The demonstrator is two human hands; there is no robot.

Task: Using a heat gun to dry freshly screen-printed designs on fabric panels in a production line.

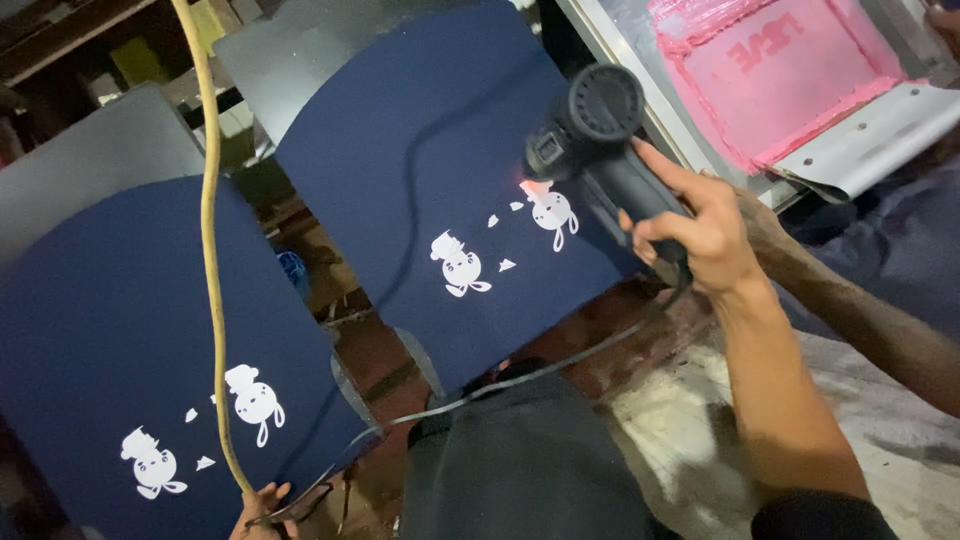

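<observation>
— Where's the heat gun (590, 135)?
— Gripped in the right hand (700, 235), fingers clenched on its handle, above the navy cloth (440, 170). Barrel runs upper right to lower left, nozzle glowing toward a white print (553, 212).
— The left hand (265, 505)?
— Pinching the black cord (480, 392).
</observation>
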